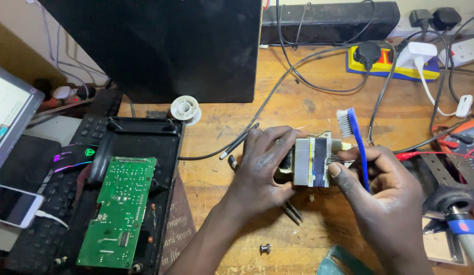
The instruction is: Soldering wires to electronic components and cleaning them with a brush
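Observation:
My left hand (262,168) grips a small transformer (312,162) from its left side, holding it above the wooden bench. The transformer is a grey metal block with yellow tape around its winding. My right hand (384,196) touches the transformer's right side with thumb and fingertips. The same hand holds a blue toothbrush (355,137) upright, its white bristles at the top facing left. Under my hands lies a pair of dark pliers or tweezers (293,211), mostly hidden.
A green circuit board (120,211) rests in an open black case (145,137) at left. Nearby lie a keyboard, a lit mouse (74,155), a phone (13,203), a solder spool (185,109), a loose screw (265,248), cables, a power strip (395,61) and a soldering iron (463,229).

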